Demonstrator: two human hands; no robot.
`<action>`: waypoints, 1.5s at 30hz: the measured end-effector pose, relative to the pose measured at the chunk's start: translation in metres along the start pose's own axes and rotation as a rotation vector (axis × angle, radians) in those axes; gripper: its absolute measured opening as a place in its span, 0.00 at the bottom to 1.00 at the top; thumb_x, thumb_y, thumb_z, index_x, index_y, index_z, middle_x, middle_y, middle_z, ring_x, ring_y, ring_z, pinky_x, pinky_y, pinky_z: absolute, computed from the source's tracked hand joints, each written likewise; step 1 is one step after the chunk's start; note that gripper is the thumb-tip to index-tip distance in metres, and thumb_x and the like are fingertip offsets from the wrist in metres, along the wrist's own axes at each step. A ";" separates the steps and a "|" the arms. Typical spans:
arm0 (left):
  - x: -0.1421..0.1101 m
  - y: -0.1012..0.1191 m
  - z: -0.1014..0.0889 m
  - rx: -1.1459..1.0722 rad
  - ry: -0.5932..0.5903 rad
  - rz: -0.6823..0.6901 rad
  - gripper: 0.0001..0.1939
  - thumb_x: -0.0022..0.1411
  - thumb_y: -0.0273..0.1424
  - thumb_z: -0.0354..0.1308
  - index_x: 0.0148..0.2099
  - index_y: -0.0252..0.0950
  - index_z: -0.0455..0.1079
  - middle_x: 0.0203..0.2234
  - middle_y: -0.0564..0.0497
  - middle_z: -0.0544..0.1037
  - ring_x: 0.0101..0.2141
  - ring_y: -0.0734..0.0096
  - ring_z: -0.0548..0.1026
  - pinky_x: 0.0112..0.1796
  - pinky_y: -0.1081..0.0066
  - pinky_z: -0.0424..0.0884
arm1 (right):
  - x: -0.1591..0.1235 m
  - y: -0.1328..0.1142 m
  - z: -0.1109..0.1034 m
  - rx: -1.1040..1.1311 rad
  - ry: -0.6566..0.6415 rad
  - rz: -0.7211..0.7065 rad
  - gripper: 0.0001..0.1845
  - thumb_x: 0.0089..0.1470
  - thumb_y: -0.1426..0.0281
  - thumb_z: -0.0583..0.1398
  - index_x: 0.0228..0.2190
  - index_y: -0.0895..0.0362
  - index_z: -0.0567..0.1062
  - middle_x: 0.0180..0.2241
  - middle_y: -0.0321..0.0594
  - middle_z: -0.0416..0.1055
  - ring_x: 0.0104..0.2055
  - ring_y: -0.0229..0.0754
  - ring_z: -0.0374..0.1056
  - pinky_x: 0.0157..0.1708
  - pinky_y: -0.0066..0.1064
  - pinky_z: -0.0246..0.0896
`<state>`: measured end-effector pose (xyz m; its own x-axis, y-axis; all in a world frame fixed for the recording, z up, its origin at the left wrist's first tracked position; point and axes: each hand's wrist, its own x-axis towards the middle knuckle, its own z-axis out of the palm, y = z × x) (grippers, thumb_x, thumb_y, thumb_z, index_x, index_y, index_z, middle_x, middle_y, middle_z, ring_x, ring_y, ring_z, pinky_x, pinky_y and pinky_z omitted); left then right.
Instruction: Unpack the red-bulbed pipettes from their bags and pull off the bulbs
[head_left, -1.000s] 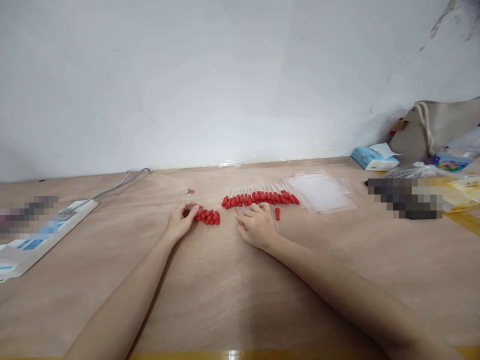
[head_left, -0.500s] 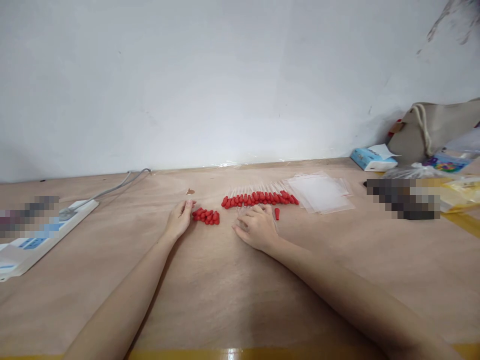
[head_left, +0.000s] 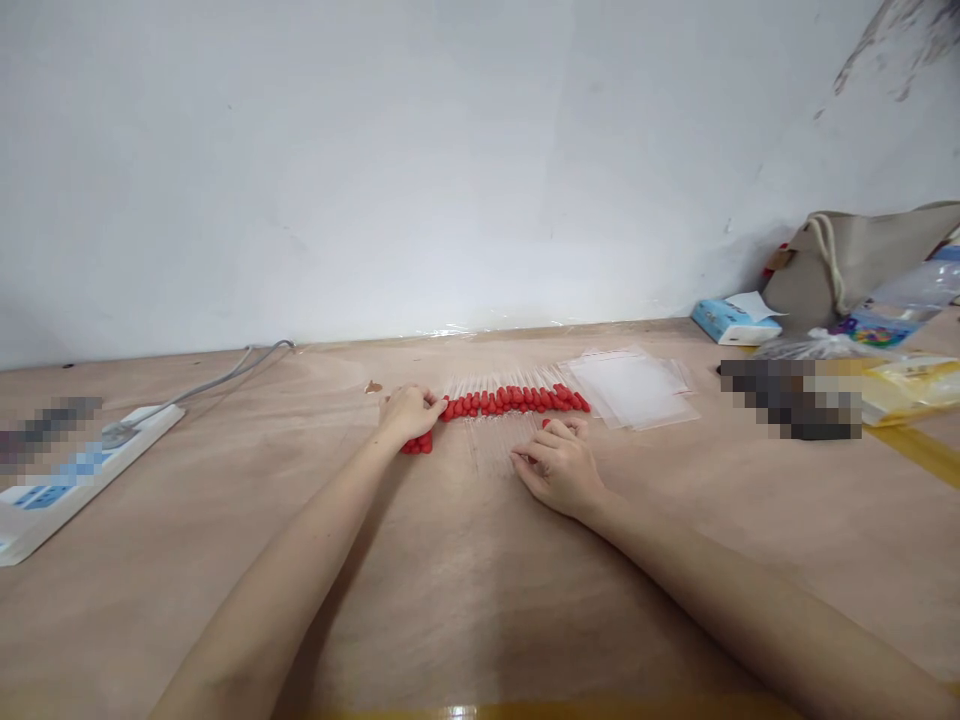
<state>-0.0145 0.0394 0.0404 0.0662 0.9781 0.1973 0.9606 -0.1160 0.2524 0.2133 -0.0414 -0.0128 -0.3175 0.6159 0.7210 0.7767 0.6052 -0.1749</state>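
A row of clear droppers with red rubber bulbs (head_left: 517,400) lies on the wooden table (head_left: 450,580). My left hand (head_left: 409,412) rests over a small pile of loose red bulbs (head_left: 418,445), its fingers curled and touching the row's left end. My right hand (head_left: 559,462) lies just in front of the row's right part, fingers bent in a pinch beside a single loose red bulb (head_left: 547,424). Bare clear tubes (head_left: 495,445) lie between my hands. What the fingers hold is hidden.
A stack of clear plastic bags (head_left: 634,388) lies right of the droppers. A white power strip (head_left: 71,480) with a grey cable sits at the left. A blue tissue pack (head_left: 731,320), a beige cloth bag (head_left: 862,260) and packets crowd the right.
My left hand moved right, from the pile's left side to over it, reaching the row's end. My right hand shifted right and a little toward me. The view turned slightly.
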 end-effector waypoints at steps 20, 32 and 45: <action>-0.088 0.003 0.024 -0.158 0.230 0.617 0.06 0.61 0.31 0.49 0.33 0.37 0.64 0.33 0.52 0.76 0.34 0.71 0.70 0.40 0.66 0.57 | 0.001 0.003 -0.004 -0.016 -0.050 -0.160 0.15 0.54 0.63 0.54 0.44 0.52 0.70 0.37 0.39 0.72 0.47 0.43 0.60 0.54 0.46 0.37; -0.089 0.011 0.024 -0.152 0.250 0.671 0.13 0.60 0.36 0.51 0.46 0.40 0.67 0.40 0.49 0.74 0.42 0.67 0.68 0.45 0.63 0.56 | 0.003 -0.001 -0.001 -0.039 -0.163 -0.206 0.10 0.55 0.68 0.52 0.29 0.54 0.72 0.28 0.36 0.69 0.36 0.39 0.59 0.53 0.45 0.33; -0.096 0.014 0.018 -0.116 0.268 0.752 0.08 0.60 0.35 0.52 0.34 0.42 0.71 0.31 0.56 0.78 0.38 0.69 0.70 0.51 0.57 0.50 | -0.001 -0.005 -0.008 0.005 -0.040 -0.282 0.09 0.55 0.67 0.54 0.25 0.54 0.71 0.20 0.30 0.67 0.32 0.36 0.60 0.49 0.40 0.38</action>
<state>-0.0026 -0.0532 0.0080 0.6028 0.5583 0.5701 0.6497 -0.7582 0.0555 0.2143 -0.0487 -0.0071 -0.5417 0.4420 0.7150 0.6519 0.7579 0.0254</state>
